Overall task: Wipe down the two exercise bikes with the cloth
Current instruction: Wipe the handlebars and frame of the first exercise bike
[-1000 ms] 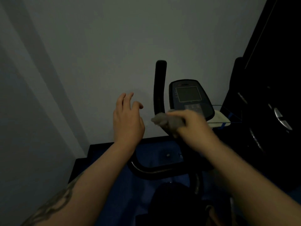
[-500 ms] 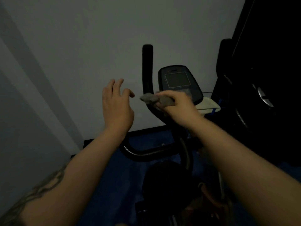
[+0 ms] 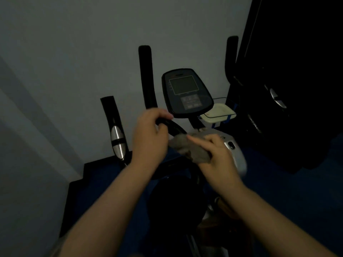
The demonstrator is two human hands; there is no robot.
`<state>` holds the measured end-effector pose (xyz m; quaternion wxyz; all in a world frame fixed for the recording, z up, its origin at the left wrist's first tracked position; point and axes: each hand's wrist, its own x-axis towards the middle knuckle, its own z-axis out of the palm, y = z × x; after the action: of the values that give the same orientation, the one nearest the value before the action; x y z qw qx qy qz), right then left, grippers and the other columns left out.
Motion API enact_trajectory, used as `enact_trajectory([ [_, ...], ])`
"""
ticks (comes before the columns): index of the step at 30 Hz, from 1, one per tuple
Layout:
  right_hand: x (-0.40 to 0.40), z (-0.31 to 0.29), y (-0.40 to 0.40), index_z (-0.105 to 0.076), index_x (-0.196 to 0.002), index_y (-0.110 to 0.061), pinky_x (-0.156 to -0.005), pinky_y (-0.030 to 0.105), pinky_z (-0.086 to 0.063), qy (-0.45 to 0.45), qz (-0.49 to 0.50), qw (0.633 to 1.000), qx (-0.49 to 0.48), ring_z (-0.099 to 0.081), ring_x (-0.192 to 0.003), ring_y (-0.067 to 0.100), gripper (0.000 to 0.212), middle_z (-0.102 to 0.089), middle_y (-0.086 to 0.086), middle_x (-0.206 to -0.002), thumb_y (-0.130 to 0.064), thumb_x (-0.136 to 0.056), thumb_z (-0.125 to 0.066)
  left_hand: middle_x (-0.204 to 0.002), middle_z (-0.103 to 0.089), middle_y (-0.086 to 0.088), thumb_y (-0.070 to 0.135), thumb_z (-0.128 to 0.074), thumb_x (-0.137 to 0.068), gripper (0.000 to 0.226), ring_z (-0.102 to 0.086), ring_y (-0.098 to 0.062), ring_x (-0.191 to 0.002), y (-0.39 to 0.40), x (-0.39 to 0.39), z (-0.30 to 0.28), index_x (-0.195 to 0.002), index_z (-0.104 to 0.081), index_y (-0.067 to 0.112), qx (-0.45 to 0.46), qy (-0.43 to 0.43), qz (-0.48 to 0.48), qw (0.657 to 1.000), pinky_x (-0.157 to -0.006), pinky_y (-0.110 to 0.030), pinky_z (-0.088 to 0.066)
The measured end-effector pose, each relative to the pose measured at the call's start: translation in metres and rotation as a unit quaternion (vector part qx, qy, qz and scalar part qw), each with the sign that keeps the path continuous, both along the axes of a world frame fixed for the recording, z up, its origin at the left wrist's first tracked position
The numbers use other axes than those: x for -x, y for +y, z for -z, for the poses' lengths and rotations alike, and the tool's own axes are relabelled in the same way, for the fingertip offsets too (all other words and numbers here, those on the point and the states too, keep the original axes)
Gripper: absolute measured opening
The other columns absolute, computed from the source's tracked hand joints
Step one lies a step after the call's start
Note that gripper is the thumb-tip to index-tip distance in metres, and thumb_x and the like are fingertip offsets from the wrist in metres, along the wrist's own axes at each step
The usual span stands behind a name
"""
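A dark exercise bike stands in front of me in a dim room, its console point(image 3: 186, 92) with a grey screen facing me. My left hand point(image 3: 151, 135) is closed around the bike's black left handlebar point(image 3: 146, 76) at the bend below the upright grip. My right hand point(image 3: 216, 155) holds a crumpled grey cloth point(image 3: 187, 148) pressed against the handlebar just right of my left hand. A second black handle with a silver sensor point(image 3: 117, 138) rises at the left. The bike's silver housing point(image 3: 235, 153) shows behind my right hand.
A grey wall point(image 3: 74, 52) is close behind the bike. A pale tray-like object point(image 3: 219, 112) sits right of the console. Tall black equipment point(image 3: 287, 89) fills the right side. The floor point(image 3: 104, 182) is dark blue.
My left hand, open in the air before, has closed on the handlebar. My right hand with the cloth has dropped lower on the bar. The view has tilted downward.
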<state>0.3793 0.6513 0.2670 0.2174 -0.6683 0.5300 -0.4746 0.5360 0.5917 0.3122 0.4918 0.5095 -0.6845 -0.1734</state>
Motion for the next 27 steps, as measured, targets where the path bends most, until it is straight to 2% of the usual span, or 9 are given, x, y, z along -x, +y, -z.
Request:
enact_trajectory([
  [2,0.014,-0.007,0.014,-0.058,-0.123,-0.032,-0.085,0.005,-0.038,0.042,-0.030,0.999,-0.012,-0.052,-0.097,-0.003,0.048,-0.051,-0.011,-0.103,-0.003,-0.085,-0.068,-0.108,-0.062,0.009,-0.006,-0.048,-0.086,0.036,-0.053,-0.004,-0.106,0.019,0.011,0.007,-0.090,-0.065,0.026,-0.052,0.050,0.032,0.997,-0.085,0.001,-0.030],
  [4,0.020,-0.019,0.002,-0.062,-0.122,-0.030,-0.082,0.008,-0.040,0.099,-0.040,0.994,-0.020,-0.052,-0.093,0.001,0.045,-0.051,-0.008,-0.099,-0.007,-0.084,-0.070,-0.102,-0.064,0.009,-0.003,-0.049,-0.088,0.036,-0.057,-0.005,-0.096,0.027,0.011,0.015,-0.089,-0.065,0.029,-0.079,0.045,0.050,0.995,-0.081,-0.009,-0.039],
  [7,0.004,-0.021,-0.012,-0.061,-0.122,-0.028,-0.085,0.005,-0.039,0.020,0.002,1.000,-0.010,-0.052,-0.096,0.001,0.044,-0.051,-0.005,-0.105,-0.005,-0.085,-0.068,-0.095,-0.057,0.012,0.006,-0.051,-0.093,0.027,-0.053,0.002,-0.076,0.039,0.004,0.015,-0.095,-0.063,0.030,-0.102,-0.002,0.076,0.992,-0.064,-0.011,-0.038],
  [12,0.004,0.011,0.047,-0.061,-0.126,-0.029,-0.094,0.010,-0.041,-0.051,-0.019,0.998,-0.038,-0.053,-0.109,-0.001,0.047,-0.052,-0.004,-0.117,-0.006,-0.087,-0.068,-0.103,-0.050,0.012,0.022,-0.048,-0.097,0.013,-0.052,-0.002,-0.086,0.071,-0.008,0.017,-0.108,-0.053,0.027,-0.100,-0.178,0.110,0.973,-0.076,-0.024,-0.046],
  [14,0.022,0.007,0.047,-0.061,-0.125,-0.025,-0.091,0.009,-0.042,-0.038,-0.024,0.998,-0.042,-0.054,-0.105,-0.003,0.047,-0.055,-0.003,-0.113,-0.002,-0.085,-0.068,-0.090,-0.056,0.008,0.031,-0.040,-0.101,0.012,-0.055,-0.009,-0.078,0.074,-0.011,0.017,-0.102,-0.050,0.026,-0.141,-0.233,0.103,0.957,-0.070,-0.030,-0.046],
  [17,0.021,0.000,0.021,-0.060,-0.126,-0.022,-0.090,0.007,-0.040,-0.048,0.045,0.998,-0.009,-0.052,-0.108,-0.003,0.045,-0.054,-0.002,-0.115,-0.003,-0.085,-0.068,-0.071,-0.055,0.003,0.040,-0.032,-0.101,0.033,-0.055,-0.016,-0.066,0.073,-0.011,0.014,-0.079,-0.048,0.021,-0.188,-0.283,0.091,0.936,-0.064,-0.036,-0.045],
  [22,-0.008,0.020,0.052,-0.063,-0.120,-0.034,-0.097,0.012,-0.040,0.009,0.009,1.000,0.003,-0.046,-0.115,0.008,0.044,-0.044,-0.004,-0.122,-0.009,-0.085,-0.069,-0.067,-0.052,0.005,0.045,-0.030,-0.100,0.042,-0.057,-0.017,-0.069,0.076,-0.013,0.014,-0.068,-0.045,0.023,-0.198,-0.306,0.069,0.929,-0.067,-0.037,-0.048],
  [25,0.016,0.007,0.047,-0.068,-0.116,-0.028,-0.093,0.008,-0.039,0.018,-0.038,0.999,-0.007,-0.046,-0.107,-0.005,0.035,-0.047,-0.005,-0.113,-0.012,-0.085,-0.066,-0.066,-0.054,0.003,0.045,-0.031,-0.099,0.043,-0.057,-0.018,-0.067,0.075,-0.013,0.016,-0.067,-0.047,0.022,-0.196,-0.288,0.071,0.935,-0.068,-0.040,-0.049],
  [27,0.016,0.000,0.029,-0.065,-0.116,-0.030,-0.088,0.002,-0.035,0.012,-0.001,1.000,0.000,-0.043,-0.103,-0.014,0.035,-0.045,-0.005,-0.111,-0.010,-0.087,-0.067,-0.065,-0.054,0.003,0.044,-0.032,-0.100,0.043,-0.055,-0.017,-0.065,0.075,-0.013,0.017,-0.067,-0.047,0.021,-0.196,-0.287,0.064,0.935,-0.066,-0.039,-0.047],
])
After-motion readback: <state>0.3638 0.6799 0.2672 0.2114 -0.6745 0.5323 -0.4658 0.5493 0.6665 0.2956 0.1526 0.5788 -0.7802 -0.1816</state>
